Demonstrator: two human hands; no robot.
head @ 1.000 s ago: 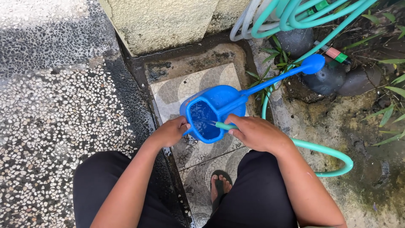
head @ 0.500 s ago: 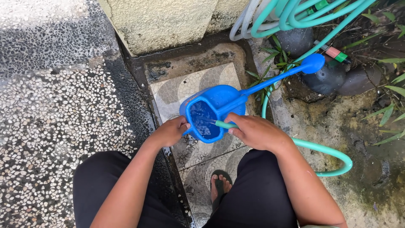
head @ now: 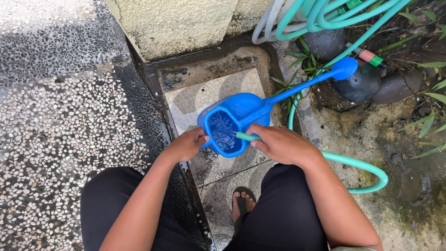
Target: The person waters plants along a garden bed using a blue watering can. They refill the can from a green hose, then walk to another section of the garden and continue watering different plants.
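at nine o'clock lies a pebble-mosaic floor [head: 55,139], pale stones set in dark grout, with a wet dark strip along its right edge. the person's left hand [head: 186,145] sits just left of centre, fingers clenched around the near rim or handle of a blue plastic watering can [head: 232,118]; the exact part it grips is hidden under the fingers. the can stands on a patterned grey-and-white tile [head: 209,93] at the middle of the view, its open top facing up and water showing inside. from the can a long blue spout [head: 302,88] runs toward two o'clock and ends in a round rose head [head: 344,68] resting near dark round stones [head: 362,86]. the right hand [head: 281,145] lies just right of the can, fingers grasping the end of a teal garden hose [head: 362,166], whose tip points into the can's opening with a thin stream leaving it. the hose loops out toward four o'clock and back up past the can. at twelve o'clock stands a rough plastered wall corner [head: 176,23]; at one o'clock more teal hose hangs in coils [head: 320,16]. at six o'clock a foot in a dark sandal [head: 242,204] shows between black-clad knees. green leaves [head: 427,121] edge the mossy ground at three o'clock.
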